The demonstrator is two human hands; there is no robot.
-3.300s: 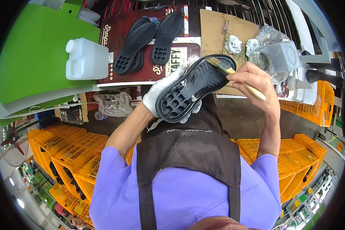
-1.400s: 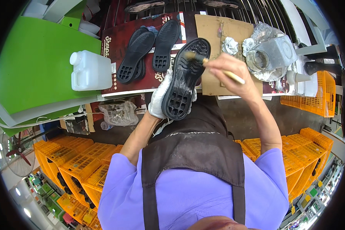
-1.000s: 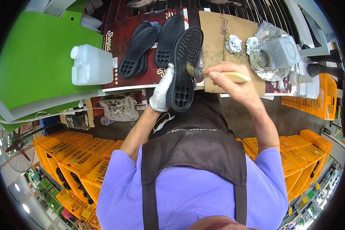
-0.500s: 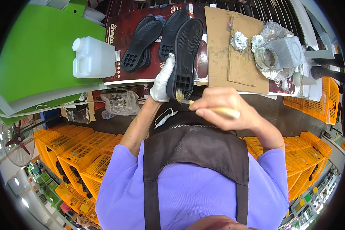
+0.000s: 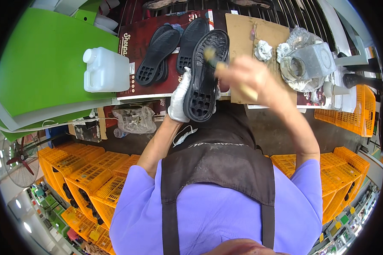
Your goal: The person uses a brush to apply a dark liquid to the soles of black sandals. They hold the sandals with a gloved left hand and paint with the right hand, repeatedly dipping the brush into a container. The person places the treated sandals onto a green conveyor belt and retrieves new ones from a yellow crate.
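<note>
So the left hand [image 5: 179, 98], in a white glove, was wrapped around the near end of a black shoe sole [image 5: 206, 75], fingers curled along its edge, tread side facing up. The sole sat just above the front edge of the workbench, tipped a bit to the right. The right hand [image 5: 247, 80] was bare and blurry, fingers pinched round a pale-handled brush [image 5: 219, 64] whose bristles touched the far half of the sole.

Just left of that, two more black soles [image 5: 170, 51] lay overlapping on a dark red sheet [image 5: 136, 38]. A white plastic jug [image 5: 105, 70] stood near them beside a big green panel [image 5: 42, 63]. Right of the hands there was a piece of brown cardboard [image 5: 242, 29], and past it a foil-wrapped pot [image 5: 306, 63]. Orange crates [image 5: 89, 170] were stacked below the bench.
</note>
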